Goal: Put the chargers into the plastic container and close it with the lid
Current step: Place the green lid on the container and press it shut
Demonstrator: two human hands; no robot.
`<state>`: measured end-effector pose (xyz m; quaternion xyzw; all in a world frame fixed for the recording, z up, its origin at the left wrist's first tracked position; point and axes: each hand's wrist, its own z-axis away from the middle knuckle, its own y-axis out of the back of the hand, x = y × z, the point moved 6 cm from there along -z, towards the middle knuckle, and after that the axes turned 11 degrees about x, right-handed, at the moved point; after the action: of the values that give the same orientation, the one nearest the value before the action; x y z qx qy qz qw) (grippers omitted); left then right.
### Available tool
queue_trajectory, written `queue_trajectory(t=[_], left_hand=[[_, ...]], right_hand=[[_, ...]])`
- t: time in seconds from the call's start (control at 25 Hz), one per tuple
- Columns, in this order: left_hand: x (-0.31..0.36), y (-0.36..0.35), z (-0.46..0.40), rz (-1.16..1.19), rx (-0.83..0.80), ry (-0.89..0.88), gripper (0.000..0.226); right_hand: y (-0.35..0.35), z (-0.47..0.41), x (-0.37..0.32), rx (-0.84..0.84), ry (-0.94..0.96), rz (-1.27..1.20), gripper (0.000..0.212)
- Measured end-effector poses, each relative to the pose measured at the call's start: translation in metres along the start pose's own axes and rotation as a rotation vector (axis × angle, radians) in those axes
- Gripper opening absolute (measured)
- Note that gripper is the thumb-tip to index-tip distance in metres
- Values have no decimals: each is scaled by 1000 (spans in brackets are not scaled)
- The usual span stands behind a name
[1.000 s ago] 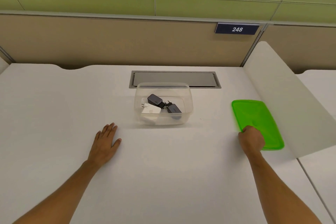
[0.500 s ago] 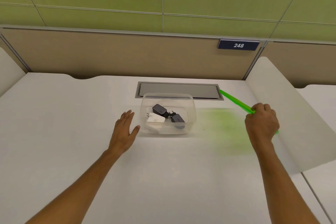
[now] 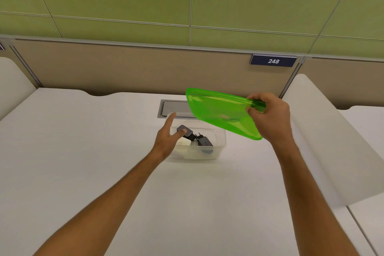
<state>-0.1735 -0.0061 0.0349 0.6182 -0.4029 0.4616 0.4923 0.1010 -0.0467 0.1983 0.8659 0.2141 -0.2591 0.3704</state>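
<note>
A: Why is the lid up in the air and slanted?

B: The right hand pinches its right edge, thumb on the near face and fingers curled over the far rim. Holding it by one end lets the free left end swing toward the box. It hangs above the box's far right corner, clear of it, near side lower.

A: And the chargers?

B: All inside the box: two dark ones and a white one, lying loosely on the bottom. I judge that part of the task finished; only the closing is left.

A: What is the left hand for?

B: It is spread open, gripping nothing, forefinger pointing toward the far rim, thumb over the box's left side. Whether it touches the wall I cannot tell. My guess is that it is there to steady the light box, or to take the lid's free end.

A: Why does the box sit mid-desk?

B: Both arms reach it evenly there, just in front of the cable hatch.

A: Any risk?

B: A lid set down tilted may catch one corner and leave the rest unseated.
</note>
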Motion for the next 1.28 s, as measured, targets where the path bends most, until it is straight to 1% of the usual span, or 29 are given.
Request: queue_trajectory(t=[0.12, 0.2, 0.28, 0.36, 0.44, 0.52, 0.6, 0.68, 0.72, 0.8, 0.92, 1.0, 1.12, 1.28], left_hand=[[0, -1, -5, 165, -23, 65, 62], [2, 3, -9, 259, 20, 66, 58], [1, 13, -13, 295, 122, 66, 53], [-1, 22, -17, 281, 214, 29, 51], [-1, 26, -19, 263, 262, -17, 51], [-1, 24, -21, 252, 273, -16, 50], [-5, 20, -25, 214, 272, -1, 48], [-11, 18, -28, 175, 275, 17, 48], [-16, 18, -29, 162, 284, 35, 48], [-27, 20, -30, 142, 317, 79, 48], [-43, 21, -29, 144, 349, 143, 49], [-53, 19, -25, 138, 328, 170, 49], [-66, 17, -21, 81, 315, 215, 49], [-77, 15, -16, -5, 312, 227, 49]], right_hand=[[-23, 0, -4, -128, -85, -176, 26], [-37, 0, -3, -182, -153, -323, 31], [-48, -4, 5, -165, -223, -484, 35], [-59, -10, 19, -105, -286, -610, 35], [-74, -13, 37, -27, -359, -650, 29], [-91, -11, 56, 61, -419, -580, 21], [-106, -8, 71, 138, -446, -431, 15], [-122, -8, 79, 147, -484, -353, 12], [-133, -9, 82, 113, -502, -350, 11], [-157, -12, 83, -10, -514, -358, 13], [-188, -14, 85, -191, -453, -286, 17], [-201, -13, 90, -271, -395, -202, 18], [-218, -9, 99, -366, -334, -116, 23], [-236, -1, 105, -421, -267, -19, 28]])
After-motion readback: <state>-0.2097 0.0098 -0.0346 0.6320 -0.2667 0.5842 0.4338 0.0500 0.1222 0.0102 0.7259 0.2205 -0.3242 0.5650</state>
